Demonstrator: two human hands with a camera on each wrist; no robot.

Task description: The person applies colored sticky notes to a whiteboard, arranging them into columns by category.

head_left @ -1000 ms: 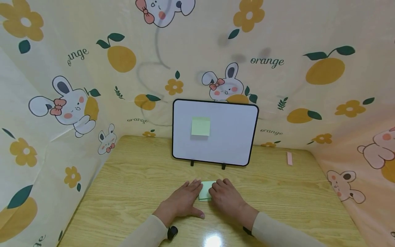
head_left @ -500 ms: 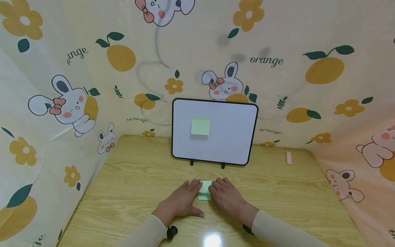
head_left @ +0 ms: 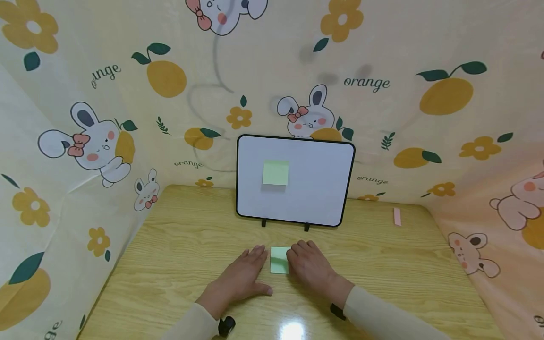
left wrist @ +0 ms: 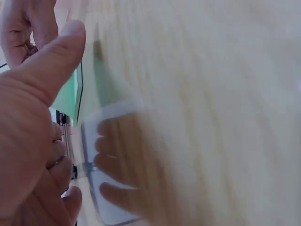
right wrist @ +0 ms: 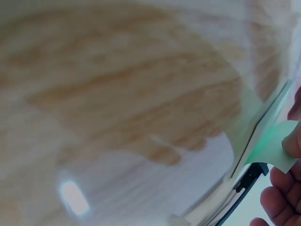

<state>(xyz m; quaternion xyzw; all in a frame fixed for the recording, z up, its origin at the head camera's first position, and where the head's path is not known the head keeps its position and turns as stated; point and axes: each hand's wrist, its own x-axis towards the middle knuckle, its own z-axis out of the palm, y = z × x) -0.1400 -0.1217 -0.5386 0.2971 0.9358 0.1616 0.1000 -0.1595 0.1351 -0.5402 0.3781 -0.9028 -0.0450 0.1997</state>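
In front of the whiteboard (head_left: 314, 184), a green sticky-note pad (head_left: 278, 260) is lying. The right hand (head_left: 312, 267) is pinching its curling top sheet (right wrist: 277, 147); the left hand (head_left: 238, 278) is extending empty fingers. Probably light, floppy and creasable, the paper is favouring an edge hold.

Through the head camera I read one word, "orange", printed in dark script on the cloth backdrop (head_left: 272, 61). I see it whole in a large print (head_left: 367, 83) at upper right and two smaller prints (head_left: 188, 164) lower down. A fold distorts the upper-left print (head_left: 106, 74), and I catch only "ge" in the bottom-left print (head_left: 54, 329).
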